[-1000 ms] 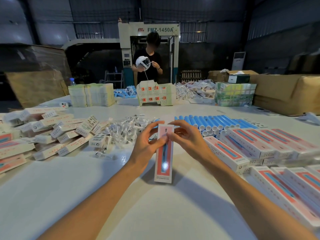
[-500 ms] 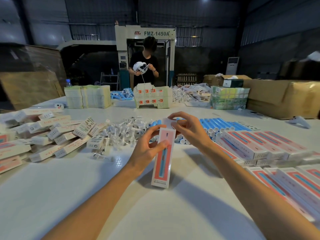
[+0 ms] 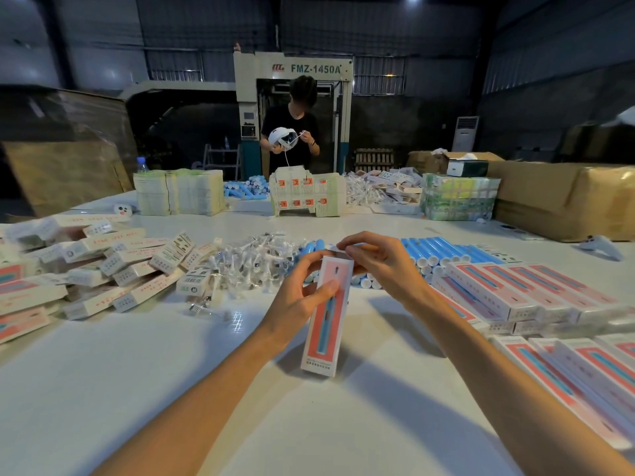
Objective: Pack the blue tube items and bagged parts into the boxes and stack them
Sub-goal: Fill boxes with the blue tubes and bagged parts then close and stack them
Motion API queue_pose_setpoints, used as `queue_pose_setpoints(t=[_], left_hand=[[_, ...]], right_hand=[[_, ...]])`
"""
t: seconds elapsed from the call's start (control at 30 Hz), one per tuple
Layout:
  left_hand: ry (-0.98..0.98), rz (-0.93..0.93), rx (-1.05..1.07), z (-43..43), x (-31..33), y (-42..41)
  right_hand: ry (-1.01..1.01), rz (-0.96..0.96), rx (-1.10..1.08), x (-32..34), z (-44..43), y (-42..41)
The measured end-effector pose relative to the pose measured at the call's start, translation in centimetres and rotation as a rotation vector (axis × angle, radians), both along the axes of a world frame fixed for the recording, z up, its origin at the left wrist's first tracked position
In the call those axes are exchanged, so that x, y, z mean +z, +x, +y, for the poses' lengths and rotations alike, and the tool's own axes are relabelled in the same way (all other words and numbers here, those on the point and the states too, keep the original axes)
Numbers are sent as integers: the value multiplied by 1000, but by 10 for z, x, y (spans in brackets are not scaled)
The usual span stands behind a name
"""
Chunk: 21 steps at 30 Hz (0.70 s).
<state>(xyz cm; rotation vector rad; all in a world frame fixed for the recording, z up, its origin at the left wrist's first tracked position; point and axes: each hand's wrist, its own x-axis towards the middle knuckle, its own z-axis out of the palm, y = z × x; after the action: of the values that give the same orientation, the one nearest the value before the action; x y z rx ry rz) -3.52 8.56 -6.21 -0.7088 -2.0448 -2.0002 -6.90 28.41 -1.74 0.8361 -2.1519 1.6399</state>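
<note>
My left hand (image 3: pixel 298 300) grips a long pink-and-white box (image 3: pixel 326 324) standing on end at the middle of the table, thumb across its front. My right hand (image 3: pixel 374 261) pinches the flap at the box's top end. Behind the hands lie a row of blue tubes (image 3: pixel 443 249) and a heap of clear bagged parts (image 3: pixel 254 266). Closed pink boxes are stacked in rows on the right (image 3: pixel 515 297), with more at the near right (image 3: pixel 584 376).
Loose small white boxes (image 3: pixel 103 266) pile up on the left. Flat carton stacks (image 3: pixel 178 192), more tubes and a brown cardboard box (image 3: pixel 563 197) stand at the far side, where a person (image 3: pixel 292 132) handles a white object. The white table (image 3: pixel 171 372) spreads in front of me.
The box has tilted more upright in my left hand. My right hand went from pressing the box's upper front to pinching the flap at its top end.
</note>
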Motion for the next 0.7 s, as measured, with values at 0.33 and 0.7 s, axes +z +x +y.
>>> queue_pose_setpoints(t=[0.33,0.7], left_hand=[[112,-59,-74,10,-7,6],[-40,74,52,11,-12,3]], right_hand=[[-72,-241,75,13,3,8],[34,-275,83,29,2,13]])
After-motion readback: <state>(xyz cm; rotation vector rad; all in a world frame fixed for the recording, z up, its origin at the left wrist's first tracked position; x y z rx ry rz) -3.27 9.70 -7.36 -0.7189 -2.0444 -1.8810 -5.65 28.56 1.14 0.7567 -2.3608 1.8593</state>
